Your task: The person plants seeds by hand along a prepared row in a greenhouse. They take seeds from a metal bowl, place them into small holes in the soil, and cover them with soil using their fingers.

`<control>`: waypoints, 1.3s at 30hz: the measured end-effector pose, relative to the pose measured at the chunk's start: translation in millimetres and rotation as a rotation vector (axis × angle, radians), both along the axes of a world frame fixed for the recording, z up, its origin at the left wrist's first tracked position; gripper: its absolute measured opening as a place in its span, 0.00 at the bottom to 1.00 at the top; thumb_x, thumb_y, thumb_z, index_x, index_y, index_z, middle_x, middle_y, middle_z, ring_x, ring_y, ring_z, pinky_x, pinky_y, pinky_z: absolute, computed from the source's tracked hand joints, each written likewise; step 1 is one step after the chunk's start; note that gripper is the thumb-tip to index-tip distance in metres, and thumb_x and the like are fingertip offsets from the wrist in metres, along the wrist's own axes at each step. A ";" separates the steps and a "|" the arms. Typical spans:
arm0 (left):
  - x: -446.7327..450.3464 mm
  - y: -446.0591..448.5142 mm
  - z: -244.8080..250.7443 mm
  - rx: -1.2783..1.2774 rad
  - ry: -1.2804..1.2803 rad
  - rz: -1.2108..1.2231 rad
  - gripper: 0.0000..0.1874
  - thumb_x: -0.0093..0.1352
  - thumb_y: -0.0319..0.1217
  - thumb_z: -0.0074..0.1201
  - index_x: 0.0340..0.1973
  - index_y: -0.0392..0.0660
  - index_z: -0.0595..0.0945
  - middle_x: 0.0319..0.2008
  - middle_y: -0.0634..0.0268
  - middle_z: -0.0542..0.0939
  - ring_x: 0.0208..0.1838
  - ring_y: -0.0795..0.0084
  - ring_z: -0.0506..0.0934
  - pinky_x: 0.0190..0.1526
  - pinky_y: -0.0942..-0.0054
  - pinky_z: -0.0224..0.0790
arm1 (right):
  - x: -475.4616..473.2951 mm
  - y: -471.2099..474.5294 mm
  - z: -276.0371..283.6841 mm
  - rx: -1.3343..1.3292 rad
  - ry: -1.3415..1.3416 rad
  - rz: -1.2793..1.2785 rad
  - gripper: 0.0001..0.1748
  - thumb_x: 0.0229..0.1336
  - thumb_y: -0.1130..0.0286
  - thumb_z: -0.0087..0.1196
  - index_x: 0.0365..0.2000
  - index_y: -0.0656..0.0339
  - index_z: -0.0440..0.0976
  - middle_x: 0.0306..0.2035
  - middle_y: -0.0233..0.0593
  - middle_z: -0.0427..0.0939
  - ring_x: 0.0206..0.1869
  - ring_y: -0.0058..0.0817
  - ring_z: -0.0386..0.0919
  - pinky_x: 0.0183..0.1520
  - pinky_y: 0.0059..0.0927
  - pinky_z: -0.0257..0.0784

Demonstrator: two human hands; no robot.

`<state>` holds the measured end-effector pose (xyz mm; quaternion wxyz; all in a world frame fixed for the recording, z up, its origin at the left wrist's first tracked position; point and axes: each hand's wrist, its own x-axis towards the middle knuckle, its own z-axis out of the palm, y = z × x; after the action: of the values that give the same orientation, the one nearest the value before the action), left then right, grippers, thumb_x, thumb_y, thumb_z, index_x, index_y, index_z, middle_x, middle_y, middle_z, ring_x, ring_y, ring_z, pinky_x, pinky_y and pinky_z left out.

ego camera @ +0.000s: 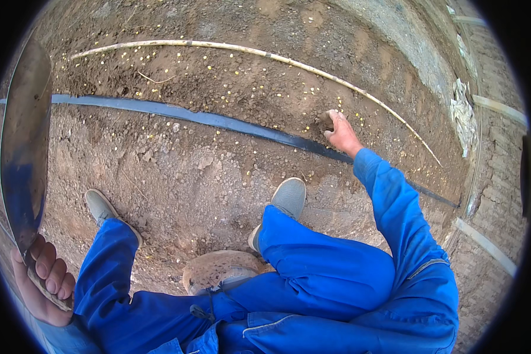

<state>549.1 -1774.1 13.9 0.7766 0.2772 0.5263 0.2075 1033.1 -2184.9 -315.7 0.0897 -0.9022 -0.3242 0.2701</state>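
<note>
At the left, my left hand (48, 276) is closed around the handle of a broad metal blade (26, 128), which stands up along the picture's edge. My right hand (343, 132) reaches down to the soil beyond the flat dark irrigation tape (199, 117). Its thumb and fingers curve around a brown clod or small hollow (324, 122); I cannot tell which, nor whether anything is gripped. Many small yellow kernels (231, 55) lie scattered on the soil around it. Past them a long, thin cane (265, 54) lies across the ground.
My shoes (290, 194) rest on crumbly soil on the near side of the tape. Beneath me is a round, soil-stained object (217, 265), partly covered by my trousers. Crumpled whitish plastic sheeting (464, 117) and pale strips (486, 245) lie at the right.
</note>
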 end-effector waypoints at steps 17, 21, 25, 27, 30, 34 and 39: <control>3.3 0.7 -2.0 0.020 0.016 -0.008 0.17 0.80 0.49 0.40 0.37 0.51 0.67 0.21 0.73 0.66 0.14 0.78 0.66 0.12 0.75 0.57 | -7.2 -9.2 -27.9 -0.079 0.055 -0.256 0.16 0.57 0.69 0.55 0.45 0.60 0.83 0.41 0.55 0.84 0.47 0.48 0.83 0.53 0.42 0.76; 3.3 0.4 -2.4 0.011 0.012 -0.006 0.17 0.80 0.50 0.40 0.37 0.51 0.67 0.21 0.73 0.66 0.14 0.78 0.66 0.12 0.75 0.57 | -9.5 -12.1 -28.6 -0.090 0.206 -0.237 0.17 0.58 0.68 0.54 0.47 0.59 0.83 0.43 0.55 0.83 0.50 0.49 0.82 0.55 0.43 0.75; 2.2 0.0 -2.3 0.008 0.017 -0.019 0.17 0.80 0.50 0.40 0.37 0.51 0.67 0.21 0.73 0.66 0.14 0.77 0.66 0.12 0.74 0.57 | -17.4 -16.8 -30.6 -0.070 0.209 -0.104 0.17 0.58 0.67 0.54 0.47 0.59 0.82 0.44 0.56 0.83 0.51 0.51 0.81 0.56 0.44 0.74; 1.8 0.2 -1.2 -0.010 0.010 -0.003 0.17 0.80 0.50 0.40 0.37 0.51 0.67 0.21 0.72 0.66 0.14 0.77 0.66 0.12 0.74 0.57 | -15.9 -20.3 -29.0 -0.057 0.088 -0.133 0.16 0.58 0.68 0.53 0.45 0.61 0.81 0.43 0.55 0.83 0.50 0.51 0.81 0.55 0.44 0.75; 1.6 0.5 -0.3 0.005 0.014 -0.007 0.17 0.79 0.50 0.40 0.37 0.51 0.67 0.21 0.72 0.66 0.14 0.77 0.66 0.13 0.74 0.57 | -11.5 -26.7 -24.7 -0.052 0.019 -0.235 0.15 0.58 0.68 0.54 0.44 0.60 0.81 0.42 0.54 0.83 0.49 0.50 0.82 0.54 0.44 0.75; 3.5 -0.3 -0.4 -0.005 -0.001 -0.031 0.17 0.79 0.49 0.42 0.36 0.51 0.67 0.21 0.72 0.66 0.14 0.77 0.65 0.13 0.74 0.56 | -9.4 -32.0 -21.0 -0.060 0.110 -0.189 0.17 0.58 0.67 0.55 0.47 0.58 0.80 0.43 0.54 0.83 0.50 0.50 0.81 0.55 0.44 0.75; 11.8 -7.4 1.5 -0.041 -0.004 -0.027 0.15 0.78 0.47 0.43 0.34 0.51 0.68 0.19 0.73 0.65 0.13 0.77 0.62 0.13 0.74 0.53 | -11.6 -32.9 -25.0 -0.138 0.108 -0.153 0.19 0.58 0.66 0.55 0.51 0.55 0.79 0.48 0.53 0.82 0.54 0.50 0.79 0.59 0.44 0.73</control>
<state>560.9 -1781.6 15.4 0.7860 0.2678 0.5251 0.1866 1021.5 -2217.8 -340.7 0.0649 -0.9125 -0.2297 0.3322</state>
